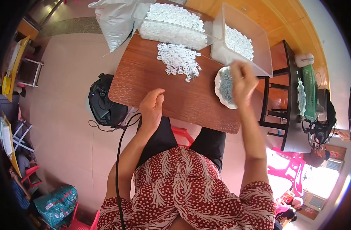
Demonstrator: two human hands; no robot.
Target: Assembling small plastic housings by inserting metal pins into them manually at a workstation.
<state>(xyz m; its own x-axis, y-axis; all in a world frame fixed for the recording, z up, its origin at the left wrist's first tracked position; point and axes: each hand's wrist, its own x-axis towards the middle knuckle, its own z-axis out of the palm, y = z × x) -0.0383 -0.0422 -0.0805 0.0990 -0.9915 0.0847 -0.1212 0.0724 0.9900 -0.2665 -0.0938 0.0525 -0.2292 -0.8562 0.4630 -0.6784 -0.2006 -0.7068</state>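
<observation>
My left hand (151, 109) is at the near left edge of the brown table (133, 80), fingers curled and thumb pressed against them; what they hold, if anything, is hidden. Over the right rim of a white scalloped dish (218, 92) is my right hand (243, 82), its fingers pinched together and slightly blurred. Many thin silvery metal pins (227, 90) fill that dish. I cannot make out what sits between the right fingertips. Farther up the table, a loose pile of small white plastic pieces with holes (177, 58) is spread out.
Two clear plastic bins stand at the far side, a left bin (214, 39) and a right bin (259, 42), both holding white pieces. A white sack (114, 27) leans at the far left. A black bag (104, 101) lies left of the table; a dark shelf table (294, 115) stands right.
</observation>
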